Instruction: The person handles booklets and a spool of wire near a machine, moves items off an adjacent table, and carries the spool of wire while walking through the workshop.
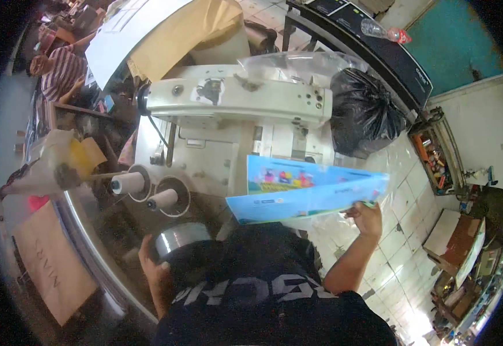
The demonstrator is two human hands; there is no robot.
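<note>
The right hand (364,217), raised on a bent forearm right of the frame's lower centre, grips the lower right edge of a glossy blue folded printed sheet (306,202) between thumb and fingers; the sheet spreads up and left from that hand across the middle of the frame, its upper panel carrying colourful cartoon figures and yellow lettering, its lower panel small pale print. The left hand (156,262), at lower centre-left, is upright with its thumb and fingers at the left side of a shiny silver cylinder (182,237); whether it is closed around this or merely resting there I cannot tell. Between the forearms, large pale letters run across a black fabric shirt (251,294). Just above the left hand stand two white thread cones (165,199), and beyond the sheet a cream-coloured metal sewing machine (240,101) crosses the upper centre. A crumpled black plastic bag (367,115) sits to the machine's right. At lower left, a flat brown paper piece (55,265) bears dark handwritten capitals. At upper right, a clear plastic bottle (377,29) with a red end lies on a black panel (390,60) with white lettering.
</note>
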